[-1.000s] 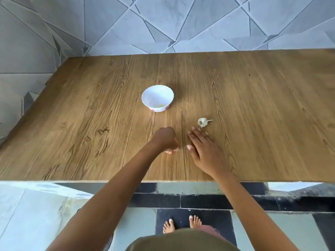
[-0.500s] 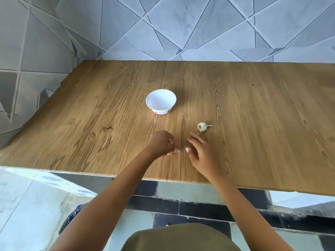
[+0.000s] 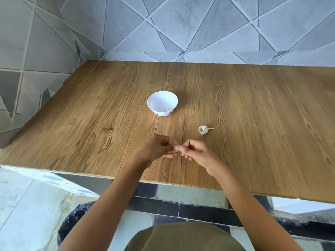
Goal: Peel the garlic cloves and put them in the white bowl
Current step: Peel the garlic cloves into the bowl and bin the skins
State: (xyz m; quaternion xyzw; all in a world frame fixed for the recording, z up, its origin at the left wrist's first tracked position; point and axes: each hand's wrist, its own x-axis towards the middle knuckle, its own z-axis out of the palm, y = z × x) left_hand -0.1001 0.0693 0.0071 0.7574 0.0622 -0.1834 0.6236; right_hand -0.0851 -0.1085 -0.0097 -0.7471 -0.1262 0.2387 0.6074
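A small garlic clove (image 3: 176, 147) sits between my two hands, just above the wooden table (image 3: 253, 124) near its front edge. My left hand (image 3: 157, 148) pinches the clove with curled fingers. My right hand (image 3: 196, 151) meets it from the right, fingertips and thumb pinched on the clove's end. Most of the clove is hidden by the fingers. The white bowl (image 3: 162, 103) with a scalloped rim stands beyond the hands, a small yellowish bit at its bottom. A partial garlic bulb (image 3: 204, 130) with a short stem lies to the right of the bowl.
A tiled wall rises behind and left of the table. The table's front edge runs just under my wrists, with tiled floor below it.
My right hand went from lying flat on the table to curled and pinching the clove held by my left hand. Both hands have lifted slightly and drawn together.
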